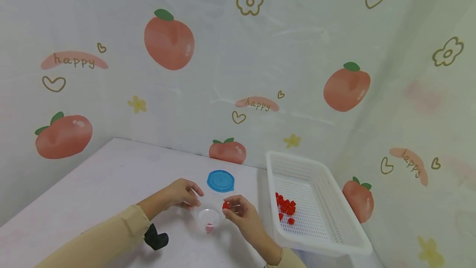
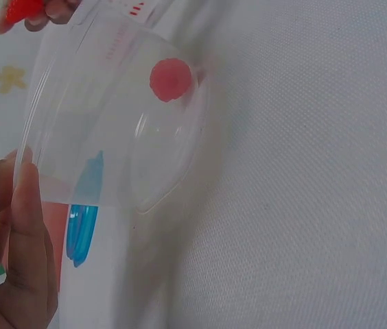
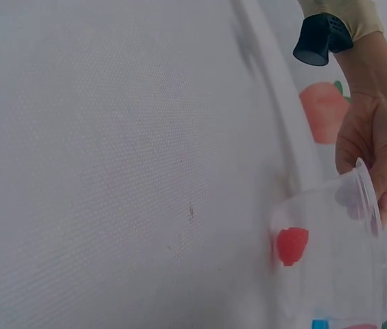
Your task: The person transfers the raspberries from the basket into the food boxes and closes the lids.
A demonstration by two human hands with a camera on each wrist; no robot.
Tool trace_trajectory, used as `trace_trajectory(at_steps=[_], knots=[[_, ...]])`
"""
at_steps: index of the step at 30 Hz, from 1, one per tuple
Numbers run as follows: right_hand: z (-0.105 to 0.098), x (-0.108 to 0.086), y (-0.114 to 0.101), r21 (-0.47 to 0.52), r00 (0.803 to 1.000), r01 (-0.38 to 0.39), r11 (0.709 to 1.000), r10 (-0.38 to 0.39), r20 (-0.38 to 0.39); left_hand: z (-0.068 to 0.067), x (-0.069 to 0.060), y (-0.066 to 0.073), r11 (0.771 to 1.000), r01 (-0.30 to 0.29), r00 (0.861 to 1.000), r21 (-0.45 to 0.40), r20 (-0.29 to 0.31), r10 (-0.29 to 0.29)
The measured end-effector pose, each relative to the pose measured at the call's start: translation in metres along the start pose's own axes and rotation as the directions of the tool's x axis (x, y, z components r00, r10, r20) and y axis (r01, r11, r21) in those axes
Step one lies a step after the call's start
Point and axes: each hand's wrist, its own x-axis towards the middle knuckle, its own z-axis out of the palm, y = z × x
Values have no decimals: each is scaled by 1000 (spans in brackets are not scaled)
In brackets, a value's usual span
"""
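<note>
The held red piece is between the thumb and fingertips of the right hand, which pinch it near the rim of a clear tub. The tub appears to stand upright on the table, with 1 loose red piece low inside it, seen through the wall. The left hand pinches the tub's rim on the opposite side, its thumb and fingers on either side of the thin edge.

To do this well, I would keep the left pinch light and steady, since such a thin wall probably flexes if squeezed. The right fingertips would do best to clear the rim fully, dip into the mouth and only then part, so the piece lands softly, without bouncing out or knocking the tub over.

Beyond the tub lies a blue lid, apart from both hands. To the right is a white basket, with a cluster of red pieces towards its left side. A black device shows by the left sleeve, and a fruit-printed sheet hangs behind everything
</note>
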Motion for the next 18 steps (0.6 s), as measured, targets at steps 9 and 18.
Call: trace_trajectory(at_steps=[9, 18], knots=[[-1, 3, -1, -81, 999, 4, 997, 0, 45, 0, 0, -1, 1000, -4, 1000, -6, 2, 4], [-2, 7, -2, -122, 994, 21, 992, -8, 109, -1, 1, -1, 1000, -15, 1000, -14, 25, 15]])
